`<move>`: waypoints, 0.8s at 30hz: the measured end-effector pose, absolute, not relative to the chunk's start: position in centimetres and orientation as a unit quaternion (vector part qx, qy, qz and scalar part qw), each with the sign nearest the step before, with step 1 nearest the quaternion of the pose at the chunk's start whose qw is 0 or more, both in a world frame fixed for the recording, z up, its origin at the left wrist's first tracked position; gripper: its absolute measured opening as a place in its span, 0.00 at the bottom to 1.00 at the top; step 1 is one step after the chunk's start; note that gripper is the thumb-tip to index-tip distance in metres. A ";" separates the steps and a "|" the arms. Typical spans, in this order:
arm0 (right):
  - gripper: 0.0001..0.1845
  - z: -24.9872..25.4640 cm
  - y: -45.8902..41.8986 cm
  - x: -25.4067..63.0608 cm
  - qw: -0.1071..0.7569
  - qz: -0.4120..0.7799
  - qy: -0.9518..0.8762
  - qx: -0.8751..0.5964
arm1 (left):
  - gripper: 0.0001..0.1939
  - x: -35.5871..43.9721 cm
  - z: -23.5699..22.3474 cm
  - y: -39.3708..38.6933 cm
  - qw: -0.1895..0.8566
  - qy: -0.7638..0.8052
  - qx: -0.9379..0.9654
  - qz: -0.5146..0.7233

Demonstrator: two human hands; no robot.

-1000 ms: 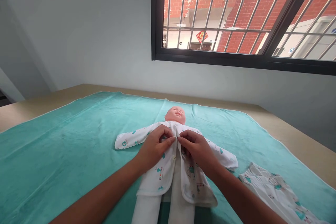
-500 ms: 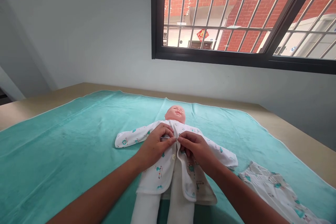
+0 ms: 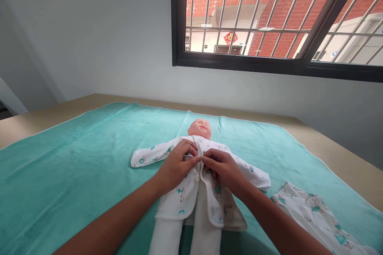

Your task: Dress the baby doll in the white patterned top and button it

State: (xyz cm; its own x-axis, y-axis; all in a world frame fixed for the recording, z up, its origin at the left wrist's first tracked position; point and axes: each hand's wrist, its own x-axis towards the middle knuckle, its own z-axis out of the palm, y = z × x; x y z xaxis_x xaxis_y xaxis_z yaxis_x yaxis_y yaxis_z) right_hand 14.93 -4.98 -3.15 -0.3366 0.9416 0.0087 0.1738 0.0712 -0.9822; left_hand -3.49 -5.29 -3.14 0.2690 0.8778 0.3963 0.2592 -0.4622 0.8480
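Observation:
A baby doll (image 3: 200,128) lies on its back, head away from me, in a white printed baby jacket (image 3: 176,197) with sleeves spread out. At the chest, my left hand (image 3: 182,159) pinches the jacket's front edge between thumb and fingers. My right hand (image 3: 221,163) pinches the opposite front edge, its fingertips meeting those of the left. Whatever fastening sits between the fingertips is hidden. Just below them a small pale button (image 3: 197,177) shows on the left front edge. Lower down the fronts hang apart over the doll's white legs (image 3: 166,237).
A teal blanket (image 3: 74,167) covers most of the wooden table (image 3: 338,151). To the right of the doll lie white printed baby pants (image 3: 317,217). Behind the table rise a grey wall (image 3: 119,40) and a barred window with a black frame (image 3: 239,60).
My two hands' fingertips have come slightly closer together, the right one shifting a little left with its jacket edge. The doll and the pants stay where they were.

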 end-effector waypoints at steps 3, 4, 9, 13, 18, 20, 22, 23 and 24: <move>0.15 -2.8 -5.0 15.0 0.368 0.526 -0.629 -0.439 | 0.06 -3.5 -3.1 -5.3 0.335 0.396 0.723 0.456; 0.15 -2.7 -4.9 15.0 0.370 0.526 -0.628 -0.438 | 0.06 -3.5 -3.0 -5.3 0.335 0.397 0.724 0.454; 0.09 -2.6 -4.8 15.1 0.366 0.525 -0.626 -0.446 | 0.06 -3.5 -2.9 -5.2 0.340 0.403 0.722 0.447; 0.08 -2.8 -4.8 15.1 0.357 0.519 -0.630 -0.454 | 0.07 -3.4 -2.9 -5.2 0.340 0.406 0.722 0.445; 0.06 -3.4 -4.7 14.8 0.367 0.457 -0.666 -0.461 | 0.07 -3.2 -2.9 -5.3 0.341 0.413 0.718 0.446; 0.05 -3.6 -4.7 14.7 0.376 0.415 -0.685 -0.465 | 0.07 -3.1 -2.9 -5.2 0.341 0.415 0.717 0.444; 0.05 -3.9 -4.7 14.5 0.380 0.380 -0.697 -0.475 | 0.07 -3.2 -3.0 -5.1 0.338 0.416 0.717 0.445; 0.05 -3.9 -4.8 14.4 0.381 0.365 -0.700 -0.481 | 0.07 -3.2 -3.0 -5.1 0.335 0.417 0.718 0.445; 0.05 -4.0 -4.9 14.3 0.383 0.350 -0.703 -0.486 | 0.07 -3.1 -3.0 -5.1 0.333 0.419 0.718 0.445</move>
State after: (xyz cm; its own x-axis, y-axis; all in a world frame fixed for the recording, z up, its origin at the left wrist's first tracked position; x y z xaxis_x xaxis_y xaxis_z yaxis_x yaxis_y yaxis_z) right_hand 14.28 -4.89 -3.99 -0.2331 0.9520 0.1984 0.4159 0.2821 -0.8646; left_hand -3.15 -5.08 -3.05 0.2530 0.8979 0.3602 0.3049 -0.4274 0.8511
